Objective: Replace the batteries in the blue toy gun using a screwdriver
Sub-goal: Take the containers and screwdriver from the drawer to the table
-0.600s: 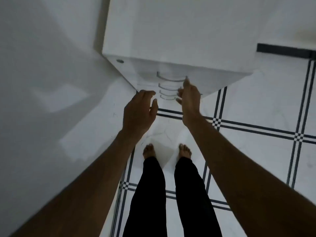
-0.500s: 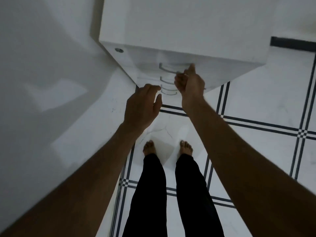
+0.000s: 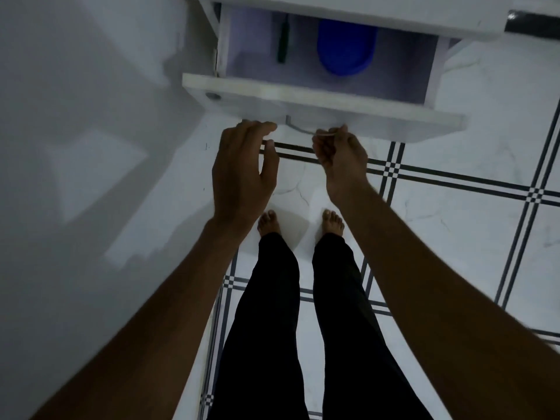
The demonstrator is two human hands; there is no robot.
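One white cabinet drawer [image 3: 321, 104] stands open | right hand [image 3: 341, 154] fingers curled round its metal handle [image 3: 298, 128] | left hand [image 3: 242, 174] relaxed, holding nothing | inside: blue plastic object [image 3: 345, 48], possibly the toy gun; dark slim tool [image 3: 283, 40], probably the screwdriver | nothing retrieved; battery work not begun.

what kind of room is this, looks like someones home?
Probably a room in a home, though which room is unclear. A white drawer unit stands by a plain white wall, the floor is white tile with dark lines, and the person stands barefoot.
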